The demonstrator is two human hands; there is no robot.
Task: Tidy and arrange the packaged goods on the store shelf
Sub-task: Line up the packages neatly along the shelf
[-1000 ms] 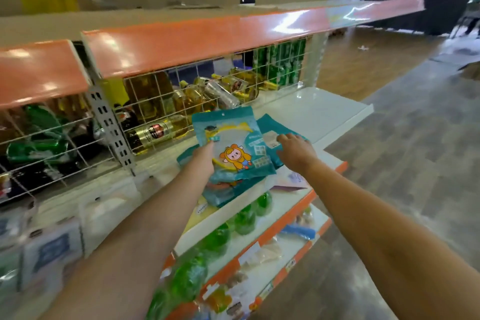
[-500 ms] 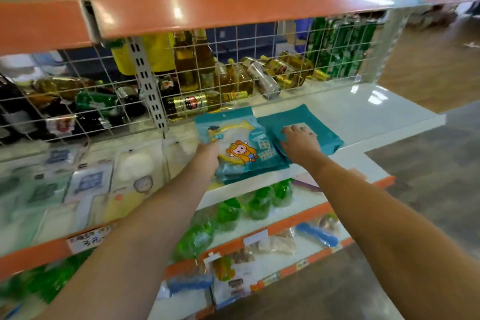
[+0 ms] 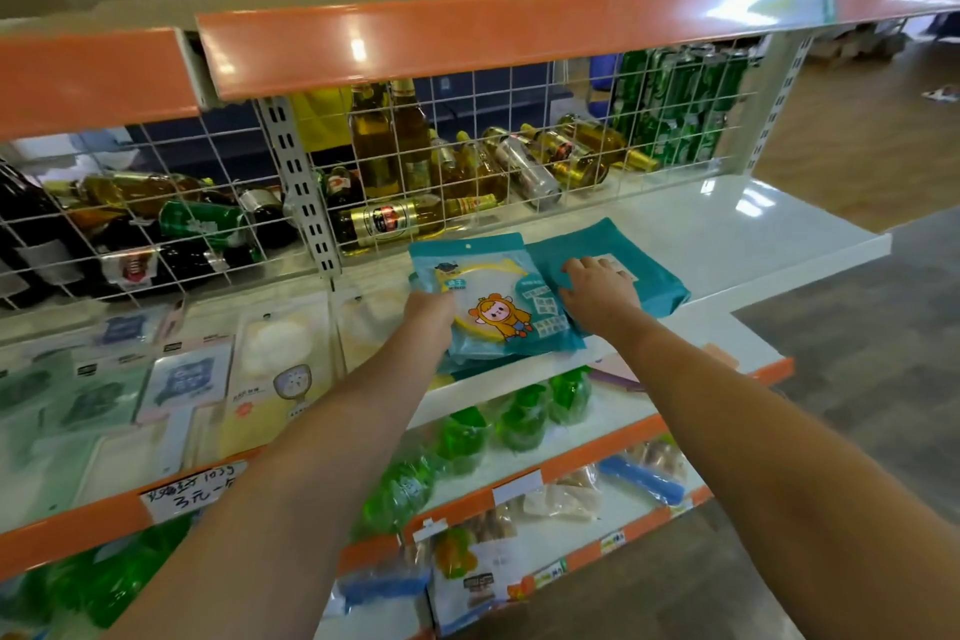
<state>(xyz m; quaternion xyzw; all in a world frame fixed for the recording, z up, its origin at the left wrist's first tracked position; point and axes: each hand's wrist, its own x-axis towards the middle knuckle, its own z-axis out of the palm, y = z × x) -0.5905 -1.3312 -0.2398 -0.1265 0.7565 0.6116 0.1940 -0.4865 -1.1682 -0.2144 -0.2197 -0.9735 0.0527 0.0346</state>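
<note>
Nearest to me, below the white shelf [image 3: 779,234], sit two lower shelves with orange front strips. Green bags fill the first one down; their count is lost in blur, though three show clearly just under the shelf's front edge. A handwritten price tag [image 3: 189,491] hangs on the strip to the left; I cannot read it.

On the white shelf itself, my left hand [image 3: 428,314] grips the near left corner of the cartoon packet [image 3: 498,299], fingers curled under it and out of sight, so only knuckles and thumb side show. That packet lies face up on top of more teal packets; only slivers of these show beneath it, too few to count. Its long axis runs from me toward the wire grid [image 3: 467,146], hang hole at the far end.

My right hand [image 3: 597,288] lies flat on the plain teal packet [image 3: 623,270] just right of it, fingers straight and pressing down. This packet lies back side up, its label half covered by my fingers, long axis angled away to the left. The two packets touch along one edge.

Behind the grid lie many bottles and cans, mostly tipped over, too jumbled to count.
</note>
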